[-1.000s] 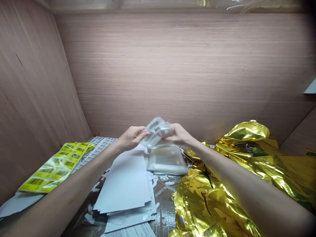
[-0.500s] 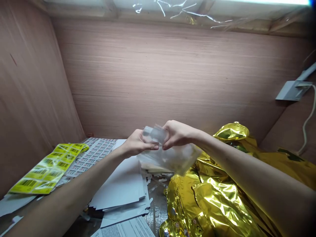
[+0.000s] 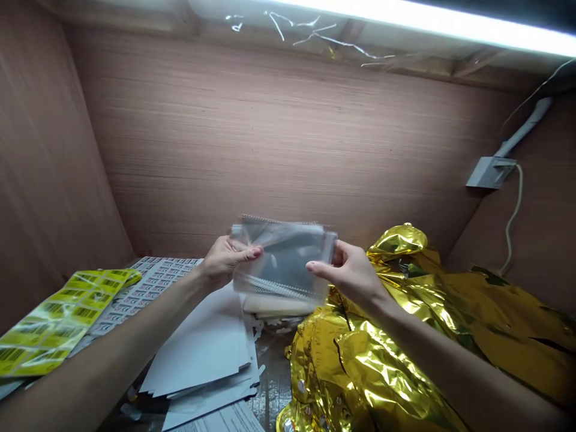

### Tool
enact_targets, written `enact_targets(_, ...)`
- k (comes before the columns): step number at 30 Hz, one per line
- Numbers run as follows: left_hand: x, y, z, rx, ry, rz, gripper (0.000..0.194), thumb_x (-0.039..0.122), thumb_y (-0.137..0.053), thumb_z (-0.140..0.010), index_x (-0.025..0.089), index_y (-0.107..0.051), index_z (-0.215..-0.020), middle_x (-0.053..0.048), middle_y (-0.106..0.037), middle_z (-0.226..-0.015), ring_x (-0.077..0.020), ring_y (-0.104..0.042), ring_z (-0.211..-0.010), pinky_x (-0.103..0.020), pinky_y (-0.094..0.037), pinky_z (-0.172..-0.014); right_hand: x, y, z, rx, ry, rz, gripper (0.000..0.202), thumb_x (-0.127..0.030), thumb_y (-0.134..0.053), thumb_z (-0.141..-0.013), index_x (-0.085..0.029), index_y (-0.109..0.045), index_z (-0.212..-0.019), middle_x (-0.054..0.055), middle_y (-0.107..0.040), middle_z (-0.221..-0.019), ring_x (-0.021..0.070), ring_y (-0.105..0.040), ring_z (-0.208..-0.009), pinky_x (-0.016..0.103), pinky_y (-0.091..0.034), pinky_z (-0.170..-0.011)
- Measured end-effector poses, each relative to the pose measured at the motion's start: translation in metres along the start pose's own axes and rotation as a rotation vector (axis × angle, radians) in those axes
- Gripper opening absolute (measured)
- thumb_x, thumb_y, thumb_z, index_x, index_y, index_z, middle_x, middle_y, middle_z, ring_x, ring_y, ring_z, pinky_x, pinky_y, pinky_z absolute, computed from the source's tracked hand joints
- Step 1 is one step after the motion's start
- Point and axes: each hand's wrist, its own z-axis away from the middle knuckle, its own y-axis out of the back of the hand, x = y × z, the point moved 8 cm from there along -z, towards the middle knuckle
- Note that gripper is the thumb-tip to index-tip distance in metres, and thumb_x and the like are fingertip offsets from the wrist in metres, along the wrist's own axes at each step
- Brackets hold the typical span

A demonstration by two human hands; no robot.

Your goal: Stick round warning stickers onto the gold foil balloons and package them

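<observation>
A stack of clear plastic bags [image 3: 285, 255] is held up in front of the wooden back wall, somewhat blurred by motion. My left hand [image 3: 229, 258] grips its left edge, thumb on the near face. At the right edge my right hand [image 3: 346, 270] pinches the same stack, its thumb also on the front and its fingers behind. The bags lie flat and spread between both hands, their edges slightly out of line. Below them are white paper sheets [image 3: 202, 342] and crumpled gold foil [image 3: 360, 372].
Yellow barcode labels [image 3: 58, 312] lie at the left, beside sheets of small printed labels [image 3: 130, 294]. A printed paper [image 3: 225, 420] is at the front edge. On the right wall hangs a white socket box [image 3: 490, 173] with a cable; a lit tube [image 3: 427, 24] runs overhead.
The bunched clear plastic is now spread flat between my hands, which have moved apart. The camera view has shifted to the right, bringing more of the lit tube into sight.
</observation>
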Motion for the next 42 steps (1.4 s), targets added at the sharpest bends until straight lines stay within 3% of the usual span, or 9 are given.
enact_targets(5, 0.0, -0.018, 0.006, -0.044, 0.041, -0.022, 0.012, 0.012, -0.08, -0.087, 0.011, -0.073, -0.078, -0.002, -0.077, -0.085, -0.0174, -0.075, -0.089, -0.036, -0.061, -0.087, 0.006, 0.0, 0.021, 0.243, -0.037, -0.013, 0.034, -0.033, -0.085, -0.074, -0.015, -0.072, -0.1, 0.014, -0.08, -0.093, 0.0294, -0.077, -0.081, 0.044, -0.065, -0.071)
enact_targets(13, 0.007, -0.03, 0.011, -0.049, 0.033, 0.056, 0.023, 0.022, -0.096, -0.068, 0.01, -0.077, -0.066, -0.005, -0.075, -0.067, -0.0147, -0.068, -0.067, -0.027, -0.056, -0.068, 0.011, -0.007, 0.021, 0.138, -0.128, -0.236, 0.053, -0.038, -0.089, -0.066, -0.014, -0.073, -0.11, 0.017, -0.08, -0.106, 0.0315, -0.079, -0.094, 0.044, -0.068, -0.082)
enact_targets(18, 0.004, -0.031, 0.012, -0.038, 0.055, 0.074, 0.027, 0.026, -0.1, -0.06, 0.009, -0.081, -0.068, -0.011, -0.077, -0.067, -0.0159, -0.069, -0.064, -0.026, -0.057, -0.065, 0.011, -0.009, 0.023, 0.152, -0.171, -0.227, 0.032, -0.028, -0.085, -0.067, -0.011, -0.076, -0.093, 0.014, -0.079, -0.09, 0.0274, -0.077, -0.083, 0.041, -0.065, -0.074)
enact_targets(23, 0.0, -0.028, 0.011, -0.018, 0.084, 0.097, 0.029, 0.026, -0.101, -0.057, 0.01, -0.082, -0.072, -0.01, -0.076, -0.066, -0.016, -0.07, -0.063, -0.025, -0.059, -0.063, 0.016, -0.006, 0.026, 0.152, -0.141, -0.189, 0.012, -0.023, -0.075, -0.073, -0.014, -0.068, -0.077, -0.001, -0.064, -0.061, 0.015, -0.063, -0.057, 0.029, -0.055, -0.056)
enact_targets(26, -0.002, -0.027, 0.011, -0.007, 0.1, 0.11, 0.033, 0.027, -0.102, -0.055, 0.009, -0.082, -0.074, -0.01, -0.077, -0.068, -0.0162, -0.071, -0.065, -0.025, -0.059, -0.065, 0.017, -0.005, 0.026, 0.157, -0.083, -0.153, 0.007, -0.021, -0.069, -0.077, -0.015, -0.066, -0.079, 0.0, -0.065, -0.062, 0.0147, -0.062, -0.055, 0.028, -0.054, -0.052)
enact_targets(32, -0.011, -0.03, 0.01, -0.016, 0.101, 0.1, 0.034, 0.033, -0.102, -0.056, 0.01, -0.08, -0.071, -0.009, -0.076, -0.072, -0.0171, -0.069, -0.069, -0.029, -0.058, -0.072, -0.001, -0.017, 0.025, 0.113, 0.168, 0.064, 0.026, -0.031, -0.062, -0.094, -0.009, -0.076, -0.095, 0.013, -0.079, -0.078, 0.0216, -0.076, -0.065, 0.031, -0.063, -0.057)
enact_targets(37, -0.027, -0.033, 0.01, -0.09, 0.217, 0.077, 0.039, 0.038, -0.098, -0.062, 0.013, -0.08, -0.086, -0.01, -0.078, -0.09, -0.0222, -0.072, -0.089, -0.033, -0.055, -0.089, -0.024, -0.023, 0.04, 0.162, 0.586, 0.438, 0.024, -0.019, -0.059, -0.097, -0.01, -0.081, -0.098, 0.014, -0.082, -0.088, 0.025, -0.08, -0.078, 0.034, -0.067, -0.074)
enact_targets(40, -0.027, -0.046, 0.022, -0.242, 0.376, 0.11, 0.056, 0.057, -0.088, -0.071, 0.009, -0.079, -0.099, -0.02, -0.077, -0.103, -0.0321, -0.073, -0.099, -0.044, -0.056, -0.093, -0.03, -0.034, 0.054, 0.151, 0.866, 0.647, 0.03, -0.007, -0.053, -0.096, -0.004, -0.078, -0.113, 0.022, -0.078, -0.116, 0.0325, -0.078, -0.106, 0.039, -0.066, -0.091)
enact_targets(42, -0.017, -0.058, 0.031, -0.311, 0.423, 0.202, 0.074, 0.073, -0.074, -0.076, 0.005, -0.077, -0.105, -0.025, -0.075, -0.111, -0.0375, -0.072, -0.106, -0.049, -0.056, -0.096, -0.029, -0.042, 0.063, 0.162, 1.004, 0.769, 0.031, -0.001, -0.053, -0.095, 0.002, -0.075, -0.116, 0.028, -0.075, -0.118, 0.037, -0.075, -0.11, 0.044, -0.066, -0.094)
